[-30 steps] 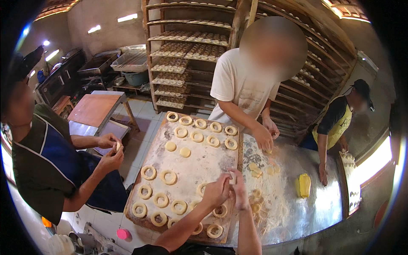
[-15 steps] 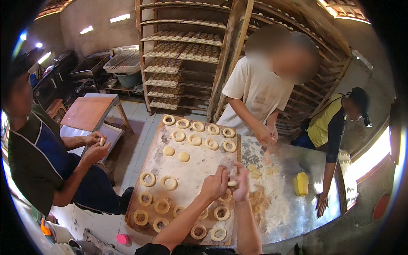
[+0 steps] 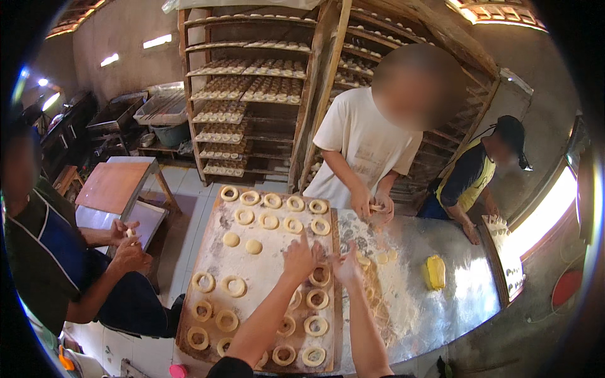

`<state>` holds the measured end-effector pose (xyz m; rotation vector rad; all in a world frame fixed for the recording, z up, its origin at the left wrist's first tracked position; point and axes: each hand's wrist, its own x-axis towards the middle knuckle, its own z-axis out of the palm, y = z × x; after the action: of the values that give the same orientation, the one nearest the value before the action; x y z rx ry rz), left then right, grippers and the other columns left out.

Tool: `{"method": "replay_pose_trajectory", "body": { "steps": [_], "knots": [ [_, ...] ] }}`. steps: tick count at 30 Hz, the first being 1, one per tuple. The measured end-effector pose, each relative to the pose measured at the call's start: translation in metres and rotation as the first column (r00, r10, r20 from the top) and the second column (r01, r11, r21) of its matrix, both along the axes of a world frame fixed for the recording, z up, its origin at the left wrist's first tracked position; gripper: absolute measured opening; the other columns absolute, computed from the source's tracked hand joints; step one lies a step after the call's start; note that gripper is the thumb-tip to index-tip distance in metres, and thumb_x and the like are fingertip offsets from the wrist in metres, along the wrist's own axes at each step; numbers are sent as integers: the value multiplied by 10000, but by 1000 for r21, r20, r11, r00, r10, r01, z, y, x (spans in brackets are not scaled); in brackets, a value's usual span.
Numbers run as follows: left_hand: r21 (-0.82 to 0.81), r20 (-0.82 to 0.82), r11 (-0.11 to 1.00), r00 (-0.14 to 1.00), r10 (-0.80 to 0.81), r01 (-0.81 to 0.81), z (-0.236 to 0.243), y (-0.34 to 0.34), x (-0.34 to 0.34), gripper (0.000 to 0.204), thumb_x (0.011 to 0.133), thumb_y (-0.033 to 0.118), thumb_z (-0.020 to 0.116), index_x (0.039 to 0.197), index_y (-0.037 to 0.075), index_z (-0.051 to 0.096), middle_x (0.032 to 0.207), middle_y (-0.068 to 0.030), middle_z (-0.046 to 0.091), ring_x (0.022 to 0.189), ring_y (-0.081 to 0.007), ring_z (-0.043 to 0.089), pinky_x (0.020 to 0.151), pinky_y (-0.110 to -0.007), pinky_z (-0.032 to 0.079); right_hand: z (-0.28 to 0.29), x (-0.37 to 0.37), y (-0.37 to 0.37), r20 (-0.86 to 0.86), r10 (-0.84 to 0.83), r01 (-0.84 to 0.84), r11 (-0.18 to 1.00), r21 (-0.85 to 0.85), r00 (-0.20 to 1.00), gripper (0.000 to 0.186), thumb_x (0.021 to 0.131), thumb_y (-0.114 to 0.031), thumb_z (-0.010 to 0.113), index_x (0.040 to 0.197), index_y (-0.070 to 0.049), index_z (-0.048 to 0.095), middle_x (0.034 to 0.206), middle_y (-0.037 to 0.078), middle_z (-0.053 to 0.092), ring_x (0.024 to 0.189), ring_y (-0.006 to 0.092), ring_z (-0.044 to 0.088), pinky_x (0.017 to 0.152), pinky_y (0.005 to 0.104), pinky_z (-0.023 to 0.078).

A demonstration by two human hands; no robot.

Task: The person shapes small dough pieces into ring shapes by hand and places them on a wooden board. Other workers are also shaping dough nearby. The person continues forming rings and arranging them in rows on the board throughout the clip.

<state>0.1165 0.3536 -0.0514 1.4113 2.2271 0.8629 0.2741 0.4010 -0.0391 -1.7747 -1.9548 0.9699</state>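
My left hand (image 3: 300,257) hovers over the right part of a floured board (image 3: 208,252), its fingers spread and holding nothing visible. Just below it lies a dough ring (image 3: 320,274), at the top of a column of rings along the board's right edge. My right hand (image 3: 346,268) is over the seam between board and metal table, fingers apart, with no dough visible in it. Beside its fingertips sit small dough pieces (image 3: 363,260), partly hidden by the hand. Two flat dough rounds (image 3: 253,246) rest left of my left hand, between rows of rings.
A yellow dough lump (image 3: 435,272) lies on the floured metal table (image 3: 409,315). Across it, a person in a white shirt (image 3: 365,135) handles dough. Another person (image 3: 466,170) leans at the right; one in an apron (image 3: 82,252) works dough at left. Racks (image 3: 246,69) hold trays of rings.
My hands have parted, and the dough piece between them no longer shows there. A dough ring is now visible below them. The whole view has shifted. The person at right has drawn their arm back.
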Motion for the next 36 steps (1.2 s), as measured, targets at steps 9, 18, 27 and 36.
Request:
{"method": "replay_pose_trajectory", "body": {
  "steps": [9, 18, 27, 36],
  "knots": [
    [-233, -164, 956, 962, -218, 177, 4, -26, 8, 863, 795, 250, 784, 1526, 178, 332, 1380, -246, 477, 1282, -461, 463, 990, -616, 433, -11, 1, -14, 290, 270, -265, 962, -58, 918, 1017, 833, -332, 708, 1593, -196, 46, 1409, 293, 516, 1253, 445, 558, 1062, 539, 437],
    [-296, -167, 952, 977, -134, 80, 15, -27, 27, 796, 830, 263, 740, 1522, 196, 353, 1395, -193, 467, 1309, -398, 450, 1015, -608, 403, -9, 127, -23, -234, 206, -213, 977, -7, 950, 610, 926, -320, 705, 1449, -192, 419, 1186, 199, 671, 1039, 342, 692, 878, 404, 553],
    [-169, -268, 974, 958, 100, -149, 5, -26, 54, 660, 862, 257, 709, 1457, 159, 441, 1378, -178, 490, 1289, -393, 467, 992, -594, 409, -41, 182, -19, 360, 221, -295, 941, 167, 906, 402, 922, -353, 666, 1257, -137, 626, 1190, 174, 652, 1077, 310, 645, 949, 461, 499],
    [175, 262, 984, 962, -73, 27, 37, -77, 219, 345, 918, 225, 732, 1185, 19, 661, 946, -183, 734, 838, -270, 722, 752, -360, 565, 21, 238, -15, -538, 296, -413, 904, -109, 789, 311, 897, -154, 748, 1143, -24, 609, 968, 98, 681, 874, 188, 655, 766, 325, 537]
  ]
}}
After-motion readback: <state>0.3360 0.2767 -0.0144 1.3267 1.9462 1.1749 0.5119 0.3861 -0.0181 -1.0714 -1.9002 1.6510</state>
